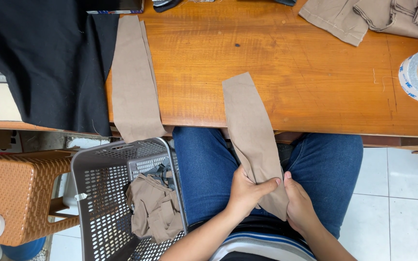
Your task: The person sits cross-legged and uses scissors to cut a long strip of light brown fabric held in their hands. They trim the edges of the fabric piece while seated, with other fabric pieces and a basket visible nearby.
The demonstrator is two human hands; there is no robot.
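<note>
Both hands are held low over the lap, nearest the camera, closed on the lower end of a long tan fabric strip [251, 140]. The left hand [246, 189] has its thumb laid across the front of the cloth and its fingers [270, 183] curled shut around the left edge; the right hand [298, 203] pinches the right edge, with most of its fingers hidden behind the cloth. From there the strip runs up across the blue jeans [204, 169], and its upper end lies flat on the worktop [286, 72], just over the near edge at about the middle.

A second tan strip [134, 82] hangs over the near edge further left, beside a black cloth [49, 58] draped at the left corner. A grey perforated basket [105, 193] with crumpled tan pieces [155, 208] stands on the floor below it, next to a brown woven stool [20, 193]. A roll of tape [417, 75] sits at the right edge, and folded tan cloth [378, 19] at the far right corner.

For handling of this kind, the two edges are best kept level between the hands, with light, even tension so that the cloth is neither twisted nor stretched. The upper end seems best left resting on the worktop, so that its weight is carried there.
</note>
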